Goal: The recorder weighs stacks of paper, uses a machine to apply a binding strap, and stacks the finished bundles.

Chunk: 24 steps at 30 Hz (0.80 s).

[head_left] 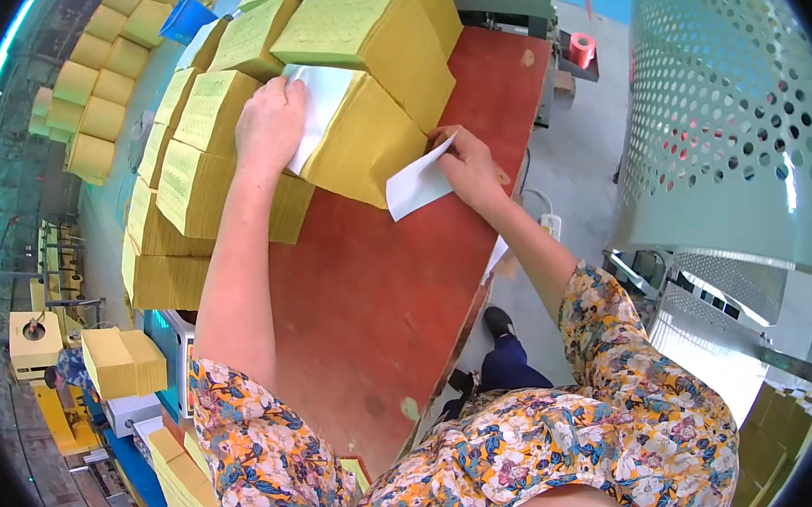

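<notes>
A squared stack of yellow paper [363, 146] sits at the near end of a block of similar stacks, on a red-brown table [353, 306]. White paper [320, 102] covers its left side, and my left hand [272, 125] presses it there with fingers bent over it. At the stack's right corner my right hand [471, 166] is closed, pinching a loose white paper flap [419, 183] that stands out from the stack. Whether both white parts belong to one sheet is hidden by the stack.
More yellow paper stacks [206, 116] crowd the table's left and far side. A large perforated green machine guard [731, 99] rises at right, with a pink roll [581, 48] beside it. A blue bucket [185, 20] stands far left. My foot [499, 323] shows below the table edge.
</notes>
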Tool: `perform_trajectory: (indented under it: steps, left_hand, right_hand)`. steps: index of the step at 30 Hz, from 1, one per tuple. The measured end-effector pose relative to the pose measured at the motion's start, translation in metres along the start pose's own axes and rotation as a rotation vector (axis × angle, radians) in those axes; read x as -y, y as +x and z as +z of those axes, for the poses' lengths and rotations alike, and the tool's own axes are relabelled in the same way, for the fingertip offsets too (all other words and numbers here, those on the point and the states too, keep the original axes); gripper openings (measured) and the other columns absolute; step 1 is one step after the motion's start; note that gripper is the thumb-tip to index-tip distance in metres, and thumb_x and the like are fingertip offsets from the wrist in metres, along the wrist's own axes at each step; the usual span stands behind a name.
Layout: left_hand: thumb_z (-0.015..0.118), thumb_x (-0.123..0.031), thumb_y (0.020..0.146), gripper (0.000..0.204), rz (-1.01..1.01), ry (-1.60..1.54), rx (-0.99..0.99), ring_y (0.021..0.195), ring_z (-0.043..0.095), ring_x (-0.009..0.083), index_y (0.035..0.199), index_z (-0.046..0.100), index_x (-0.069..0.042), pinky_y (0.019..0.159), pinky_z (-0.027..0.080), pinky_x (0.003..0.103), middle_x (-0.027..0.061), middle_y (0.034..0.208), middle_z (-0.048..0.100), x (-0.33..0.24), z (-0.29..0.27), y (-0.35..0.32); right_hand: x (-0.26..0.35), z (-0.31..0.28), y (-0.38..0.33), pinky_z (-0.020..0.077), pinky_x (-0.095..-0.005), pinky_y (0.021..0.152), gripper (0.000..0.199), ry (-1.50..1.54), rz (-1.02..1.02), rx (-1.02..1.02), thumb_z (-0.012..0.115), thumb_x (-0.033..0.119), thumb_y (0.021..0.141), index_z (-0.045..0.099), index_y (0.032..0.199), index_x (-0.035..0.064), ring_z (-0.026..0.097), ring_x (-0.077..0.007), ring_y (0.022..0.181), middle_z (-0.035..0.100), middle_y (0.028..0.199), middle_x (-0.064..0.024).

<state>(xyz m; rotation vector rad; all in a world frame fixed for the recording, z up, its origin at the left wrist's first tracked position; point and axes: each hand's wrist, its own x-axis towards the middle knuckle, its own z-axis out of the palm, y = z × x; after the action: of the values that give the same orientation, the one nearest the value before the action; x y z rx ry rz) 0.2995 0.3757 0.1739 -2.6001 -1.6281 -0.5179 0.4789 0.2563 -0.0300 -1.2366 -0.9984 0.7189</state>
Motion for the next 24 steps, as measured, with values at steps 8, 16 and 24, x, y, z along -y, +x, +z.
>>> perform_trajectory:
  steps: [8, 16, 24]
  left_hand:
    - [0.051, -0.013, 0.090, 0.037, 0.434, -0.270, 0.097, 0.117, 0.052, 0.0415, 0.122, 0.055, 0.003, 0.103, 0.039, 0.046, 0.0245, 0.125, 0.056, -0.042, -0.064, -0.165]
    - [0.054, -0.011, 0.087, 0.045, 0.660, -0.143, 0.204, 0.128, 0.045, 0.0389, 0.130, 0.052, 0.003, 0.111, 0.030, 0.050, 0.0225, 0.134, 0.052, -0.052, -0.115, -0.263]
    - [0.050, -0.028, 0.098, 0.051, -0.085, -0.734, 0.254, 0.126, 0.048, 0.0279, 0.140, 0.041, 0.000, 0.106, 0.036, 0.036, 0.0154, 0.137, 0.048, 0.030, -0.092, -0.274]
  right_hand:
    - [0.052, -0.072, -0.196, 0.0533, -0.0374, 0.071, 0.022, 0.819, 0.637, 0.279, 0.064, 0.015, 0.082, 0.050, 0.069, 0.0053, 0.064, -0.0271, 0.079, 0.062, 0.086, -0.0163]
    - [0.032, -0.038, -0.305, 0.0493, -0.0348, 0.084, 0.011, 1.210, 0.805, 0.182, 0.059, 0.011, 0.085, 0.059, 0.078, 0.0020, 0.059, -0.0245, 0.099, 0.058, 0.116, -0.0150]
    - [0.102, 0.008, -0.297, 0.0377, -0.0337, 0.047, 0.022, 0.568, 0.749, -0.109, 0.051, 0.001, 0.063, 0.061, 0.082, 0.0002, 0.049, -0.0175, 0.055, 0.056, 0.070, -0.0060]
